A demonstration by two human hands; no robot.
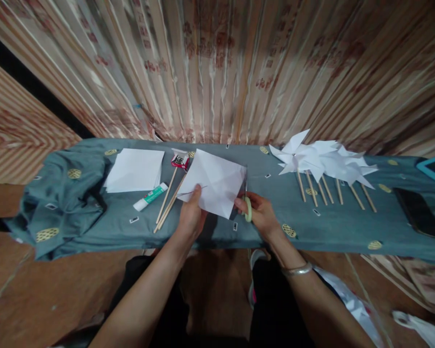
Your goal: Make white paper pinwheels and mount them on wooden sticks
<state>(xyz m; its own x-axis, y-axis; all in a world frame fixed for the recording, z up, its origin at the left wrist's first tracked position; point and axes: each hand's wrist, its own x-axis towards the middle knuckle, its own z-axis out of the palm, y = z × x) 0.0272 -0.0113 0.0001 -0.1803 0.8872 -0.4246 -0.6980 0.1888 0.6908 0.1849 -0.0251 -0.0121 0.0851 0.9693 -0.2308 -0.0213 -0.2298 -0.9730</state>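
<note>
My left hand [191,212] pinches the near left edge of a creased white paper square [215,181] and holds it above the bench. My right hand [259,212] grips scissors [246,200] with pale green handles. Their blades point away from me along the paper's right edge. A silver bangle [297,269] sits on my right wrist.
A long bench draped in grey-green cloth [333,227] carries a stack of white sheets [135,169], a glue tube [151,196], wooden sticks [168,200], a small red box [180,160], several white paper pinwheels on sticks [322,164], a dark phone [418,212]. Striped curtains hang behind.
</note>
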